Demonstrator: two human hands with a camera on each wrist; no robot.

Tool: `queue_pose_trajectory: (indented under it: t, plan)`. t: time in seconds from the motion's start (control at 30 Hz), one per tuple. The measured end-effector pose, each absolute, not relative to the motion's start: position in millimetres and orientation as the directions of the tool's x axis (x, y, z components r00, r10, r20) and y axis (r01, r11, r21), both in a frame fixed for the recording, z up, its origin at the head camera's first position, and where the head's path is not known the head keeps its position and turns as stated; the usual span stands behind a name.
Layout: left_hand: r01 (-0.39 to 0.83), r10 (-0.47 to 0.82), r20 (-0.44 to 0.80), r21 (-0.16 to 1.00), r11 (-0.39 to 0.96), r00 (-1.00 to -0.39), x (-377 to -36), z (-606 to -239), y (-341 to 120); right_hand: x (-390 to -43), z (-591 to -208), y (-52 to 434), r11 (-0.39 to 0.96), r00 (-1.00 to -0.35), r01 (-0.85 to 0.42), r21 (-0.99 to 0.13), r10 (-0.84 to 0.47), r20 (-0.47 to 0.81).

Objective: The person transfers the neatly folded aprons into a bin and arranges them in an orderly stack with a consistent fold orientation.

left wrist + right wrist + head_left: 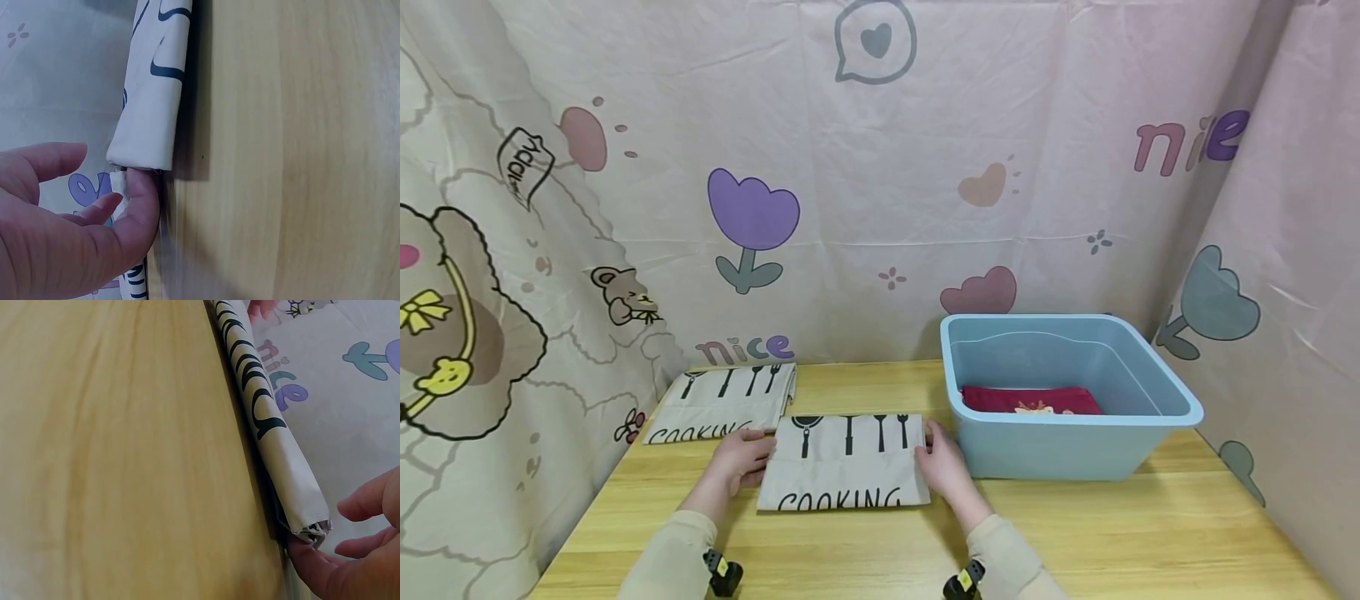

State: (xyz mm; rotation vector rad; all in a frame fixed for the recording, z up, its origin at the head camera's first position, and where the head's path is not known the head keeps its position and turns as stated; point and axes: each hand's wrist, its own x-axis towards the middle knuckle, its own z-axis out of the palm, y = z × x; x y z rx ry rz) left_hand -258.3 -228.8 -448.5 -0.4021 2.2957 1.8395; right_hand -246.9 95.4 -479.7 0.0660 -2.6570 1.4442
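Cartoon-printed curtains are hanging around a wooden desk, where a folded cloth printed COOKING is lying near the front edge, between both hands. The left hand is touching its left edge: in the left wrist view the thumb is tucking under the fold's corner while the other fingers are staying loosely spread, so the hand is pinching the edge only lightly. The right hand is meeting the right edge the same way, a fingertip sliding beneath the fold, the rest of the fingers relaxed and half open. A second folded COOKING cloth is lying just behind to the left. A blue plastic tub is standing to the right, holding a red folded cloth. With such shallow holds, the folded layers could be slipping apart or sagging in the middle if lifted unevenly.
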Motion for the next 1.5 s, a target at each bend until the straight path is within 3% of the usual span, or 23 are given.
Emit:
queue_pose_trajectory:
  t: [0.6, 1.27, 1.5]
  plan:
    - [-0.354, -0.027, -0.353, 0.931, 0.087, -0.935, -258, -458, -231, -245, -485, 93, 0.463, -0.995, -0.033, -0.886, 0.07, 0.074]
    - [-0.286, 0.0, -0.286, 0.958, 0.036, -0.958, -247, -447, -230, -238, -473, 94, 0.379, -0.995, -0.046, -0.924, 0.064, 0.076]
    - [-0.234, 0.039, -0.234, 0.972, 0.001, -0.972, -245, -437, -240, -236, -463, 94, 0.344, -0.991, -0.107, -0.933, 0.041, 0.129]
